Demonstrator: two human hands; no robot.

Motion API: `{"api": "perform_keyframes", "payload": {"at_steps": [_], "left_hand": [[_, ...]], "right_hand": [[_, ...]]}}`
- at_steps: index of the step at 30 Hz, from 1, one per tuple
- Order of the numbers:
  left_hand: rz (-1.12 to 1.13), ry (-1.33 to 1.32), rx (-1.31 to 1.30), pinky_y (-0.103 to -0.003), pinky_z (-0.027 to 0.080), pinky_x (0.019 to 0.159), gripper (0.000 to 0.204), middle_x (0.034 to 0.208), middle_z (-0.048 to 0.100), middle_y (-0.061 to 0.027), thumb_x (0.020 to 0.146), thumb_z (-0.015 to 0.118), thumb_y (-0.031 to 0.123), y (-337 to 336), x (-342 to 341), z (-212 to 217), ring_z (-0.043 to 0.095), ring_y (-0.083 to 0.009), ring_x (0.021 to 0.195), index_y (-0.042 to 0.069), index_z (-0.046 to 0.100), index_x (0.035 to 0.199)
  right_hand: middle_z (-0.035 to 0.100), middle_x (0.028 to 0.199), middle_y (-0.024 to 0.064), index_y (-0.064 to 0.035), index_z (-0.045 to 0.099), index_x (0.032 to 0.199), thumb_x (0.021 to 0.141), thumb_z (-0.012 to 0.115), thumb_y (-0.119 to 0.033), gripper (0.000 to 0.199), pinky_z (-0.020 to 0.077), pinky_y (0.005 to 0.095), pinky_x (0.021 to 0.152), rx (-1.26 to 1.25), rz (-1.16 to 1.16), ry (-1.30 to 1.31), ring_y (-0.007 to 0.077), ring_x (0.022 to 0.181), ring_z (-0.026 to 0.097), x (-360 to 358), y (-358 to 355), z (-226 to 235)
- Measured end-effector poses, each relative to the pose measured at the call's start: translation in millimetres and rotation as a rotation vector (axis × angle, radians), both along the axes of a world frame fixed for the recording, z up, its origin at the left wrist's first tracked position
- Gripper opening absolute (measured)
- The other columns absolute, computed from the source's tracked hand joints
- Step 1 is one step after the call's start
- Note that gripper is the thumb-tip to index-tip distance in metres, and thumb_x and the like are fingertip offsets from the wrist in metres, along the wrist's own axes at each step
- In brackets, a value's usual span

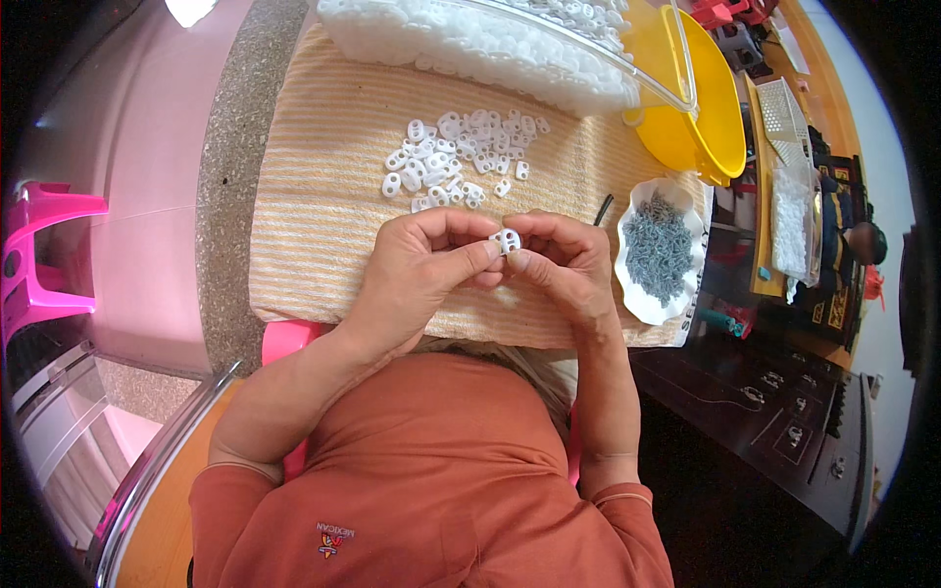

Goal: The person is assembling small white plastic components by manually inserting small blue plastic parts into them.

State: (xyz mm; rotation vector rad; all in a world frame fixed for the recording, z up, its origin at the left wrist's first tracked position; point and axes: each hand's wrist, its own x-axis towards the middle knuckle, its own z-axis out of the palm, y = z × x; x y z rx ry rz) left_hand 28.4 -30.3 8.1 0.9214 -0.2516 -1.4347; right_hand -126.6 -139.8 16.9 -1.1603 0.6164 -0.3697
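Over the striped cloth (pixel 323 196) that covers the worktop, both hands meet around one small white plastic piece (pixel 506 240). The left hand (pixel 426 265) pinches it from its side with thumb and forefinger closed on its edge; the right hand (pixel 564 260) closes on the other side, fingers curled tight against it. The piece sits right between the two sets of fingertips, touching both and held clear above the cloth, near the person's chest.

Just beyond the hands lies a loose heap of white pieces (pixel 456 157) of the same kind, and further back a clear tub (pixel 510 44) filled with more. Beside the right hand stands a scalloped white dish (pixel 637 294) of small grey metal parts (pixel 659 245), likely springs or clips, though they are too small to tell.

As I judge it, the chief risk is the piece slipping from so narrow a pinch: it is small and smooth, and any uneven squeeze could flick it into the heap, where it would be lost among its like. The right wrist is also close to the dish's rim and could tip it.
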Motion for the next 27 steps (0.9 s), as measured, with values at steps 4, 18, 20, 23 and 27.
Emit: {"api": "perform_keyframes", "payload": {"at_steps": [4, 18, 20, 23, 27], "left_hand": [[0.001, 0.020, 0.005, -0.025, 0.056, 0.072, 0.015, 0.087, 0.067, -0.0092, 0.086, 0.064, 0.003, 0.4, -0.4, 0.8, 0.065, -0.0128, 0.076, -0.002, 0.062, 0.099], [-0.028, 0.197, 0.043, -0.025, 0.057, 0.072, 0.014, 0.089, 0.067, -0.0086, 0.087, 0.064, 0.003, 0.3, 0.3, 1.4, 0.066, -0.0130, 0.077, 0.000, 0.062, 0.100], [-0.032, 0.230, 0.042, -0.025, 0.057, 0.072, 0.014, 0.090, 0.067, -0.0087, 0.087, 0.063, 0.003, 0.0, 0.1, 2.1, 0.066, -0.0129, 0.078, 0.000, 0.062, 0.100], [-0.042, 0.266, 0.047, -0.025, 0.057, 0.072, 0.015, 0.092, 0.067, -0.0088, 0.087, 0.063, 0.003, 0.3, 0.2, 1.7, 0.066, -0.0129, 0.079, 0.000, 0.061, 0.102], [-0.079, 0.290, 0.013, -0.025, 0.057, 0.075, 0.016, 0.093, 0.065, -0.0051, 0.087, 0.065, 0.005, 0.5, 1.0, 0.6, 0.064, -0.0117, 0.082, 0.003, 0.062, 0.102]], "right_hand": [[0.067, 0.099, 0.0131, 0.0057, 0.059, 0.113, 0.083, 0.065, 0.002, 0.031, 0.0539, 0.0297, 0.080, -0.025, 0.001, 0.006, 0.0185, 0.090, 0.065, -1.4, -0.7, -2.5], [0.067, 0.099, 0.0114, 0.0046, 0.060, 0.113, 0.084, 0.065, 0.001, 0.030, 0.0538, 0.0282, 0.080, 0.045, -0.022, -0.043, 0.0165, 0.089, 0.065, -1.6, 0.8, -0.2], [0.067, 0.099, 0.0107, 0.0045, 0.061, 0.112, 0.085, 0.065, 0.000, 0.028, 0.0537, 0.0276, 0.079, 0.046, -0.023, -0.063, 0.0158, 0.088, 0.065, -1.9, 1.0, -0.3], [0.067, 0.100, 0.0109, 0.0043, 0.061, 0.111, 0.085, 0.065, -0.001, 0.027, 0.0537, 0.0279, 0.080, 0.079, -0.031, -0.093, 0.0160, 0.089, 0.065, -2.3, 1.6, 0.5], [0.066, 0.101, 0.0102, 0.0038, 0.061, 0.112, 0.082, 0.069, -0.004, 0.032, 0.0512, 0.0272, 0.082, 0.146, -0.038, -0.101, 0.0158, 0.093, 0.063, -1.2, 3.0, 7.3]]}}
